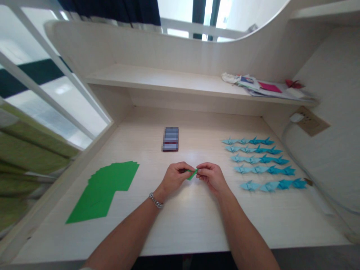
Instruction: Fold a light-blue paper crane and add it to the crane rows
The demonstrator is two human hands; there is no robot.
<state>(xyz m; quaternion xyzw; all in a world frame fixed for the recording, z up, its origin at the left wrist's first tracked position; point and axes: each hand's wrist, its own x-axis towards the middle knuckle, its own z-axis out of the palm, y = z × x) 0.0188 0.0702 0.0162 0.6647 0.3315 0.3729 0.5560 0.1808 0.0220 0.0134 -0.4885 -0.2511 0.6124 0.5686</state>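
Note:
A small folded piece of green paper (191, 176) is pinched between my two hands, a little above the middle of the desk. My left hand (176, 177), with a metal chain bracelet at its wrist, grips the paper's left side between thumb and fingers. From the other side, my right hand (211, 177) pinches the paper's upper right end. The fingers cover part of the folds. Fanned sheets of green paper (104, 191) lie on the desk to the left. Rows of folded blue paper cranes (260, 159) stand to the right, light blue on the left and darker on the right.
Behind my hands lies a phone-like object (171, 139), its surface blurred. A shelf (168, 80) crosses the back, holding papers and a pink card (270, 87). A white cable (295, 161) runs from the wall socket (312, 120) down the right side.

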